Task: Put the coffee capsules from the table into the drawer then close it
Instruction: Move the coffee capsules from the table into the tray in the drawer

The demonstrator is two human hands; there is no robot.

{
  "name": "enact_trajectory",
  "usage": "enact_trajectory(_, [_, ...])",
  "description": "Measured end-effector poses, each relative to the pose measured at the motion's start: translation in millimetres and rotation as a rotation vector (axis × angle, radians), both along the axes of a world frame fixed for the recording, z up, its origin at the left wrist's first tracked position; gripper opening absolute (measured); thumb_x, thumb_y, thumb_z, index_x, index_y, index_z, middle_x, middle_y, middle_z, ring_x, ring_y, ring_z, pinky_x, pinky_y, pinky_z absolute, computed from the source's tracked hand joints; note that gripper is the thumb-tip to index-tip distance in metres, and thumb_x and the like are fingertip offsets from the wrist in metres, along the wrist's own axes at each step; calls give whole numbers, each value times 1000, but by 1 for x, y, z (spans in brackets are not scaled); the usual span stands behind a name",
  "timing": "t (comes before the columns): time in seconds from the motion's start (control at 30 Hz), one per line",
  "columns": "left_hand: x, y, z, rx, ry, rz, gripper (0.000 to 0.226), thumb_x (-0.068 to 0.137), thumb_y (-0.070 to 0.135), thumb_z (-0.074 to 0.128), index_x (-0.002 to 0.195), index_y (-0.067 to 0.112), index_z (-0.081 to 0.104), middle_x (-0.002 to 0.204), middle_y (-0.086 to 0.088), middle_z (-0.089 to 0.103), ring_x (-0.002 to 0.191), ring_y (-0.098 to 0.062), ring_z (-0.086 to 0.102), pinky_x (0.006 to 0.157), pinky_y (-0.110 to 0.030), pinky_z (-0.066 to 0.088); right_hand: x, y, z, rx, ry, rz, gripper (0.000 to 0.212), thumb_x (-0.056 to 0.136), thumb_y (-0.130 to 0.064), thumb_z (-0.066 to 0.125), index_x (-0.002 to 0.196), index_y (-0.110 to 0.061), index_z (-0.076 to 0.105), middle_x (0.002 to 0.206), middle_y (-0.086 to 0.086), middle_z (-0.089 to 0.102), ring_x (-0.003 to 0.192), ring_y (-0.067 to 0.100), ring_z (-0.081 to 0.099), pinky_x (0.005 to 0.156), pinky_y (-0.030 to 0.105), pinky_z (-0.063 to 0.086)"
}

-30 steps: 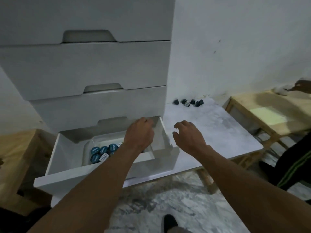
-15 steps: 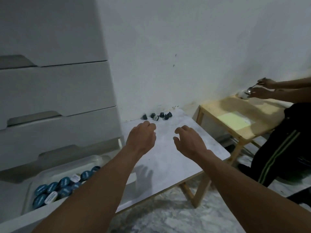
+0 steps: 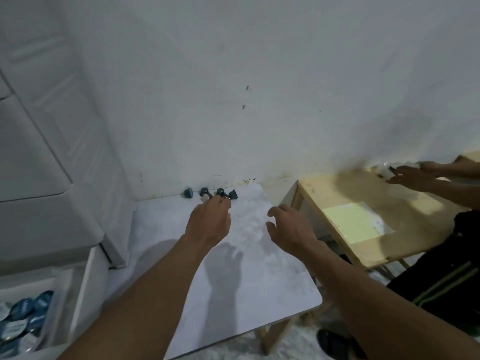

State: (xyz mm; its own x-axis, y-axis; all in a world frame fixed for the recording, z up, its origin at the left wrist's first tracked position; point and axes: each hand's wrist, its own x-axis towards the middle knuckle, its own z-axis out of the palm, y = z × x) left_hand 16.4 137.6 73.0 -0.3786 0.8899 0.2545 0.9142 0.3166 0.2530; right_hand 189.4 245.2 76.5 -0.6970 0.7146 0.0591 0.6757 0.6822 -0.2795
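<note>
Head view, left hand [image 3: 209, 222]: stretched toward the far edge of the worktop, back of the hand up, fingertips over the middle of the capsule row. I cannot tell whether it grips a capsule or only touches one.
Right hand [image 3: 288, 229]: hovers over the right part of the worktop, near the left hand but apart from it. Its fingers are loosely curled and spread, and it holds nothing.
Coffee capsules [image 3: 205, 194]: small dark pieces in a short row on the far edge of the worktop, against the wall. One lies left of the left hand's fingertips and one right of them; those between are partly hidden.
Worktop [image 3: 246, 281]: white, marbled surface on pale wooden legs, with both forearms and a hand shadow across it.
Drawer [image 3: 87, 281]: pulled out at the near left, just beside the worktop.
Stored capsules [image 3: 23, 315]: blue-lidded, packed together inside the drawer.
Drawer unit [image 3: 39, 152]: white, standing above the drawer at far left.
Wooden worktop [image 3: 337, 193]: to the right, carrying a pale yellow sheet [image 3: 350, 222].
Second person's hands [image 3: 413, 176]: blurred, over the far right corner of the wooden worktop.
Dark trousers [image 3: 441, 268]: green-striped, at the right edge.
</note>
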Motion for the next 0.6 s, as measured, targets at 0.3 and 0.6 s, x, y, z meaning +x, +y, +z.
enact_trajectory(0.3, [-47, 69, -32, -131, -43, 115, 28, 94, 18, 47, 120, 14, 56, 121, -5, 58, 105, -24, 58, 87, -35, 48, -54, 77, -30, -102, -15, 113, 37, 96, -25, 47, 131, -14, 49, 132, 7, 52, 113, 25, 54, 92, 36, 48])
enact_trajectory(0.6, [-105, 146, -74, -229, -162, 153, 30, 90, 12, 47, 120, 15, 52, 116, -6, 57, 101, -29, 60, 78, -37, 49, -133, 158, -66, -208, -142, 184, 42, 94, -22, 49, 135, -15, 45, 135, 9, 49, 118, 28, 51, 94, 38, 46])
